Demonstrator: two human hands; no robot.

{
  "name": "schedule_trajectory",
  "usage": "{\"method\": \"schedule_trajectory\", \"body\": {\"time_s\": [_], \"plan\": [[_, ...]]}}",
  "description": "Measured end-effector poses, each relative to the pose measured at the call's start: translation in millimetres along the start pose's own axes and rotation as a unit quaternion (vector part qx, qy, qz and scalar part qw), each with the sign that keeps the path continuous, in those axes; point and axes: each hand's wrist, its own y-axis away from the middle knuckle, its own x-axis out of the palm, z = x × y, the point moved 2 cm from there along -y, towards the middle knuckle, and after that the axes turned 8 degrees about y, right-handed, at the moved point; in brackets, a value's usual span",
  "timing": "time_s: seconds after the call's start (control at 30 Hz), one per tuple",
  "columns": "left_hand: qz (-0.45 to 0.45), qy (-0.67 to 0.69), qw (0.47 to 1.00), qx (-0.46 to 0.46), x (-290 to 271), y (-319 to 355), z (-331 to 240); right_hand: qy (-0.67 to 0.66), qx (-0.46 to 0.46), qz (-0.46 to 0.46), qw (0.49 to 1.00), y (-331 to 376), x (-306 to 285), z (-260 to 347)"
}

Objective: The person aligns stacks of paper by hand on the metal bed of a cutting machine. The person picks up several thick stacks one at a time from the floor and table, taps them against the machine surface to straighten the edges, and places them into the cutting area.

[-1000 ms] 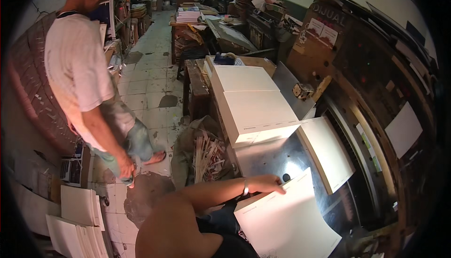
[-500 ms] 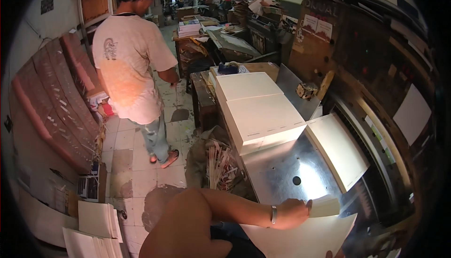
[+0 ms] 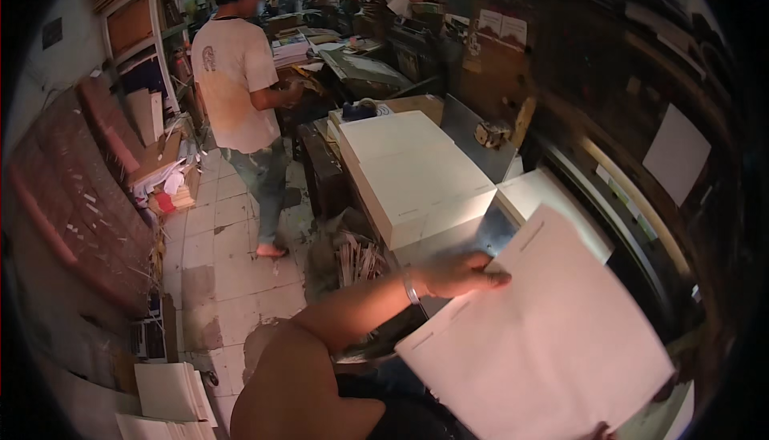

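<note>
A large white paper sheet (image 3: 553, 336), slightly creased, is held up tilted in front of me. Whether it is one sheet or a thin bundle I cannot tell. My left hand (image 3: 465, 274) is closed on its upper left edge, thumb on the face towards me, with a bracelet at the wrist. At the lower edge, only a fingertip of my right hand (image 3: 602, 432) shows over the paper; the rest is hidden. Beyond the sheet, a tall stack of white paper (image 3: 420, 171) stands on the metal table (image 3: 432, 254). A lower paper stack (image 3: 557, 203) lies to its right, partly covered.
A person (image 3: 240, 87) stands on the tiled floor (image 3: 240, 236) at the far left. Paper strips fill a sack (image 3: 360, 264) beside the table. A dark machine frame (image 3: 593, 155) rises on the right. More paper stacks (image 3: 168, 392) stand at the lower left.
The sheet has been lifted off the metal table and tilted up by my hands. My left hand has moved up and left. The person has stepped farther away, and the view has shifted.
</note>
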Motion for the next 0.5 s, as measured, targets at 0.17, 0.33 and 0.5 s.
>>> {"method": "schedule_trajectory", "body": {"time_s": [0.17, 0.33, 0.5], "plan": [[0.081, -0.105, 0.988, 0.074, -6, 5, -29, -0.452, 0.107, -0.175, 0.868, 32, -32, 28], [0.032, 0.081, 0.987, 0.135, 19, 9, 16, -0.477, 0.038, -0.117, 0.87, 64, 7, 84], [0.01, 0.087, 0.993, 0.083, 10, -18, 48, -0.474, -0.018, -0.116, 0.873, 44, 27, 107]]}}
